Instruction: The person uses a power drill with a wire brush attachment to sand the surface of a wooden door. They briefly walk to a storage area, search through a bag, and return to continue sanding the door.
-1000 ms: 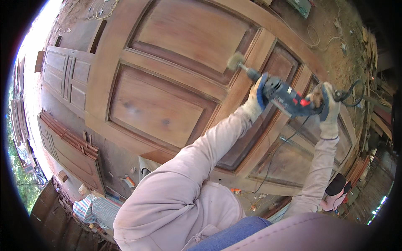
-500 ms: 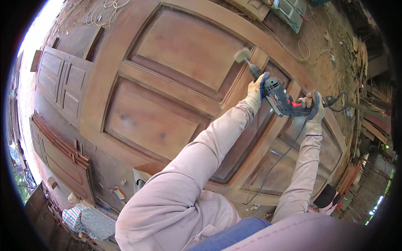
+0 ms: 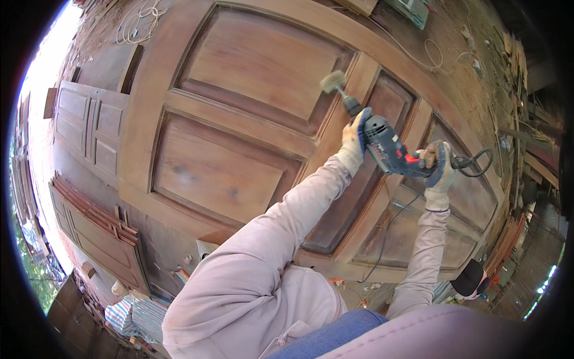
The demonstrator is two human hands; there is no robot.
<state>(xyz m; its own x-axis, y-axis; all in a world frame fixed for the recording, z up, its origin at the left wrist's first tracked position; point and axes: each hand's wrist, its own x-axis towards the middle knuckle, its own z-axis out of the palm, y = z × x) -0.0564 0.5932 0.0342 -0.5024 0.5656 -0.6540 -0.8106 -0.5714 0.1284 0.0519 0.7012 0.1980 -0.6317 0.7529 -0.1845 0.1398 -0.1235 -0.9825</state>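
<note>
I hold a dark power drill point(image 3: 388, 146) over a large brown panelled wooden door point(image 3: 251, 107). My gloved left hand point(image 3: 354, 133) is wrapped round the drill's front, just behind the chuck. My gloved right hand point(image 3: 439, 164) grips the rear handle, fingers near the red trigger. A pale round sanding or polishing head point(image 3: 333, 81) on a metal shank sits in the chuck. It lies at the inner edge of the upper panel; whether it touches the wood I cannot tell. A black cord point(image 3: 382, 239) loops from the handle and hangs over the door.
Another panelled door point(image 3: 89, 128) lies at the left, with stacked door leaves point(image 3: 98, 233) nearer me. A coiled pale cable point(image 3: 137, 27) is at the far left. Scrap wood point(image 3: 538, 161) piles up at the right. Someone in a dark cap point(image 3: 469, 278) is at the lower right.
The drill and both my hands have shifted left, with the head sliding left and slightly nearer along the panel's edge. My view has moved a little too. Both hands keep their hold.
</note>
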